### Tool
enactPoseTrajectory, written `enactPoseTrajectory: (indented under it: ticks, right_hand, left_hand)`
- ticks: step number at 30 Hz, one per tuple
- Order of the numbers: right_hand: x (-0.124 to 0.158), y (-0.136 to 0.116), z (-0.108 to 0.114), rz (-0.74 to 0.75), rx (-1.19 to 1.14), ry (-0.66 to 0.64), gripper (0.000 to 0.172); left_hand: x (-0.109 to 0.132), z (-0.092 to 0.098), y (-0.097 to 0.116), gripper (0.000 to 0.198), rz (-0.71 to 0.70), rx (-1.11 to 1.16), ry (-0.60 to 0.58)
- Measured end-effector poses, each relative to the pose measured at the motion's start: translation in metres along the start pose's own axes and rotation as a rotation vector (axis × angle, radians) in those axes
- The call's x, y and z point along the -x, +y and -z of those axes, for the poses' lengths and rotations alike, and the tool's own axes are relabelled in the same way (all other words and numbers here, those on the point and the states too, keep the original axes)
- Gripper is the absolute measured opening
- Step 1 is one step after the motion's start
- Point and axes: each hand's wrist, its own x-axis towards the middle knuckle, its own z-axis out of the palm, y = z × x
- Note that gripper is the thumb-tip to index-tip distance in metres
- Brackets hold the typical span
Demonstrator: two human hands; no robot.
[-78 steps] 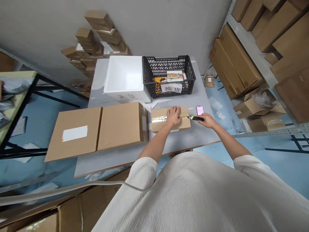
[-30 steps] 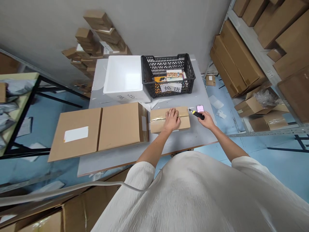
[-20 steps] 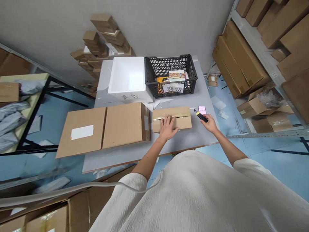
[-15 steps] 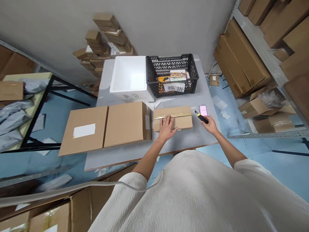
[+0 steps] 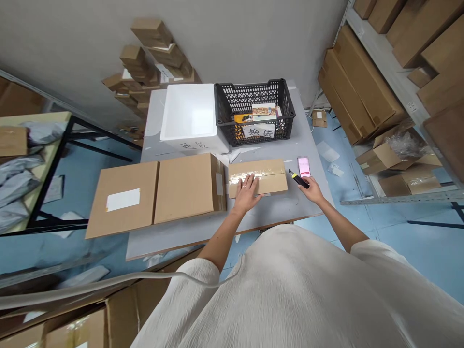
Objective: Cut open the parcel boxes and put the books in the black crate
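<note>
The left hand (image 5: 246, 195) lies flat on the near half of a small taped cardboard box (image 5: 270, 169), its fingers (image 5: 245, 182) spread open and pressing on the top without gripping anything. The box's long axis runs across the person's front, left to right in view, and a band of clear packing tape (image 5: 259, 170) follows that axis along the top. The right hand (image 5: 311, 190) is just off the box's right end, not touching it, with its fingers curled shut around a yellow-and-black utility knife (image 5: 299, 179). The knife's tip points up and left, toward the box's right end.

A smartphone (image 5: 303, 166) with a lit pink screen lies just beyond the knife, right of the box. A flattened cardboard carton (image 5: 184, 191) sits just left of the box, and a strip of grey desk (image 5: 268, 212) runs between the box and the desk's near edge. Behind the box stand a black plastic crate (image 5: 253, 96) holding printed packets and a white foam box (image 5: 190, 113). Steel shelving (image 5: 384, 72) loaded with cartons stands well to the right.
</note>
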Motion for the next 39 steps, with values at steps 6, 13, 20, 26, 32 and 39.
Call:
enactPoseTrajectory:
  ticks: [6,13,20,26,32,39]
  right_hand:
    - [0.001,-0.02,-0.041,-0.002,-0.26,-0.234,0.065]
    - [-0.011,-0.031,-0.049,-0.006,-0.326,-0.18,0.073]
    - [-0.024,-0.043,-0.019,-0.01,-0.273,-0.073,0.072]
    - [-0.027,-0.048,-0.006,-0.05,-0.187,-0.018,0.063]
    - [-0.035,-0.041,-0.015,-0.036,-0.231,-0.006,0.068]
    - [-0.042,-0.031,-0.025,-0.052,-0.282,-0.021,0.076]
  left_hand:
    - [0.014,0.013,-0.026,0.1,0.21,-0.024,0.019]
    - [-0.006,0.037,-0.036,0.096,0.172,0.097,0.028]
    - [-0.005,0.059,-0.017,0.079,0.114,0.041,-0.033]
    - [-0.009,0.065,-0.018,0.067,0.079,-0.013,-0.097]
    - [-0.037,0.058,-0.033,0.066,0.103,0.088,-0.014]
    - [-0.059,0.046,-0.047,0.045,0.243,0.405,0.224]
